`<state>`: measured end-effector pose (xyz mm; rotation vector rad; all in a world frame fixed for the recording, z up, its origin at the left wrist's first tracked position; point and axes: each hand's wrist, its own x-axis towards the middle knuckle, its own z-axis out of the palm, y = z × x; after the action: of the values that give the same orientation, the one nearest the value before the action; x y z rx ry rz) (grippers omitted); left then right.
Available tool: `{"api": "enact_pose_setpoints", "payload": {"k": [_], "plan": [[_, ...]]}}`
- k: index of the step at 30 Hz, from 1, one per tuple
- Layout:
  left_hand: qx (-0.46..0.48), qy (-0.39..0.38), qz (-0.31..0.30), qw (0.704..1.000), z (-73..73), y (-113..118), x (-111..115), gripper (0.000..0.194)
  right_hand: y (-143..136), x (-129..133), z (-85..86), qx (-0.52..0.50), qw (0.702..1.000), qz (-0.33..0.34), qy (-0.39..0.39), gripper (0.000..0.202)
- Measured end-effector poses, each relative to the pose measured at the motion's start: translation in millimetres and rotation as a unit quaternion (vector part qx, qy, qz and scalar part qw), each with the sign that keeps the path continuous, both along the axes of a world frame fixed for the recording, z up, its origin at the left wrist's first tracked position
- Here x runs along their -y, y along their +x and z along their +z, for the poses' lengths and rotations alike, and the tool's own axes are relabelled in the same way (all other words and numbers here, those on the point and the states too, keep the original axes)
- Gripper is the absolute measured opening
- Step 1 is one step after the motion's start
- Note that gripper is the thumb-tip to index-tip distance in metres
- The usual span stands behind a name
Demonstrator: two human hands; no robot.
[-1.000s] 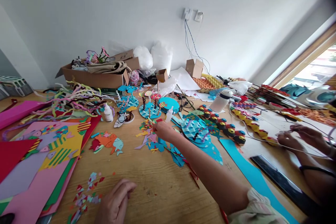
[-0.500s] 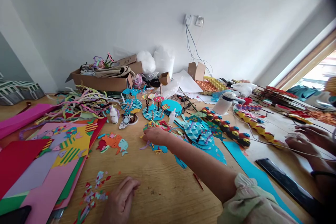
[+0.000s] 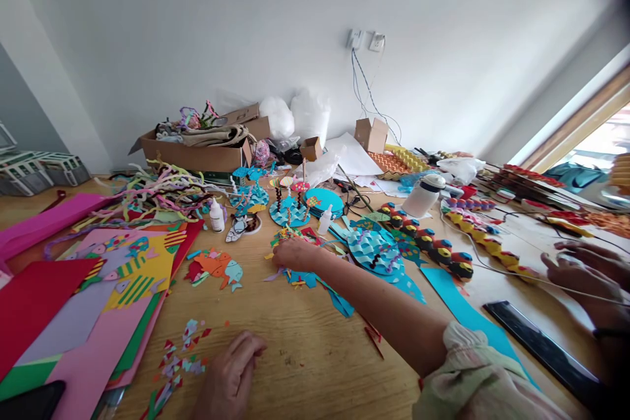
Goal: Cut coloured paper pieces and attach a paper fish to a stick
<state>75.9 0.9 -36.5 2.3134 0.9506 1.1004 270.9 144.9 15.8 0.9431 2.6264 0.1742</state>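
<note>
My left hand (image 3: pixel 235 364) rests on the wood near the front edge, its fingers curled together and nothing visible in them. Just left of it lie small paper scraps (image 3: pixel 189 341). My right arm reaches forward across the table. My right hand (image 3: pixel 295 254) is down at a heap of coloured paper cutouts (image 3: pixel 305 235), touching it; its fingertips are hidden among the pieces. Blue paper pieces (image 3: pixel 301 278) lie just below that hand. Between the hands and the coloured sheets is a cluster of orange, red and light-blue paper fish (image 3: pixel 219 269).
Coloured sheets (image 3: pixel 73 321) cover the left side. Two white glue bottles, one left (image 3: pixel 216 216) and one centre (image 3: pixel 325 220), stand upright beyond my hands. Blue layered discs (image 3: pixel 371 246) and a painted egg-carton strip (image 3: pixel 428 243) lie right. Another person's hands (image 3: pixel 585 272) are at the far right.
The view has shifted slightly, so things sit a little further right and lower. My right hand stays at the cutout heap. My left hand stays on the table.
</note>
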Motion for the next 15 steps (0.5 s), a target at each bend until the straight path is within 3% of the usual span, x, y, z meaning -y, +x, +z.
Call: {"api": "enact_pose_setpoints", "payload": {"k": [15], "plan": [[0.016,-0.012,-0.001,1.000,-0.8,0.6,-1.9,0.022,0.4,1.3,-0.2,-0.017,1.000,-0.019,-0.015,0.016]]}}
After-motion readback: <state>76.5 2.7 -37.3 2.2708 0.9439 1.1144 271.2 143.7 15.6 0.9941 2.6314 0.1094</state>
